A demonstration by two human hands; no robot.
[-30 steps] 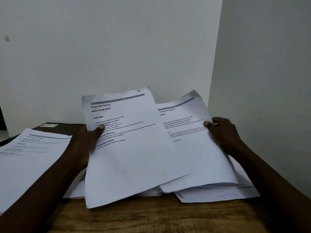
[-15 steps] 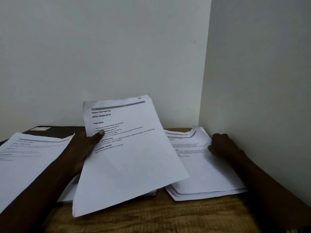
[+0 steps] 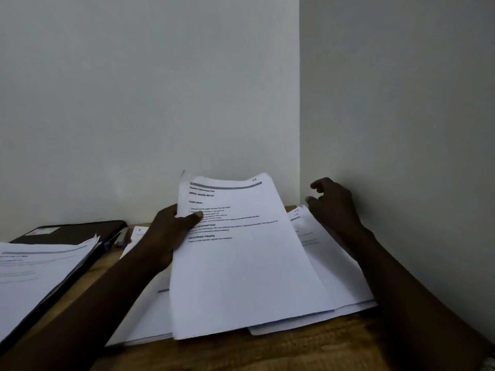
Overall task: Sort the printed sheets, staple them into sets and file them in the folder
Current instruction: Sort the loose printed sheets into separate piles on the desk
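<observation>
My left hand [image 3: 171,231] grips a printed sheet [image 3: 241,263] by its left edge, thumb on the text, and holds it tilted above the table. Beneath it, a spread pile of printed sheets [image 3: 334,271] lies flat on the wooden table [image 3: 294,349]. My right hand [image 3: 332,207] hovers over the far right corner of that pile, fingers loosely curled, holding nothing. At the left lies a dark folder [image 3: 72,234] with another stack of printed sheets [image 3: 34,269] on top of it. More sheets [image 3: 152,311] lie under my left forearm.
White walls meet in a corner just behind the right pile. A small grey object [image 3: 122,235], perhaps a stapler, sits beside the folder's far right edge. The table's front edge runs below the papers.
My right hand has let go of the right pile and lifted off it. My left hand has carried the held sheet rightward over that pile. The view has shifted left, showing the folder.
</observation>
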